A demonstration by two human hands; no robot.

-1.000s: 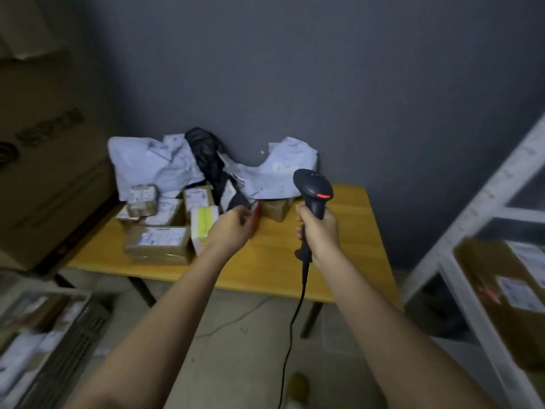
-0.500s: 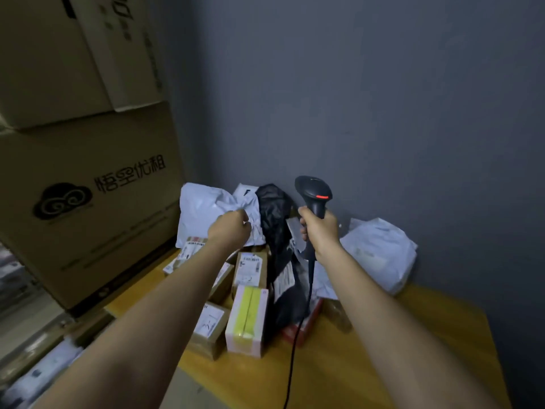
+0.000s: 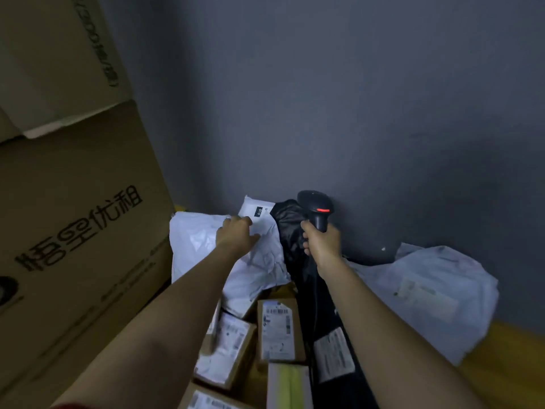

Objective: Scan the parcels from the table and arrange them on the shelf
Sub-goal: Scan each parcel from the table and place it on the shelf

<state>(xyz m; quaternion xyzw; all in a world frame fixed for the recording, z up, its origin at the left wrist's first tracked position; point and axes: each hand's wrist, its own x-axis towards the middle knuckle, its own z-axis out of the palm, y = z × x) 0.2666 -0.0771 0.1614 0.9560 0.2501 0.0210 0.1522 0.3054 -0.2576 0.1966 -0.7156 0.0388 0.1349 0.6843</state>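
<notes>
My left hand grips the top of a crumpled white poly-bag parcel leaning against the grey wall at the back of the pile. My right hand holds a black barcode scanner by its handle, its red light lit, just right of that parcel. A black bag parcel with white labels stands between my arms. Several small brown cardboard parcels with white labels lie below on the yellow table. Another white bag parcel lies to the right.
Big stacked cardboard boxes with printed black characters fill the left side, right beside the parcels. A white and yellow-green box sits at the bottom. The grey wall stands directly behind the pile.
I have come closer to the table. My left hand has risen from the small boxes to the white bag's top and taken hold of it. The scanner stays in my right hand.
</notes>
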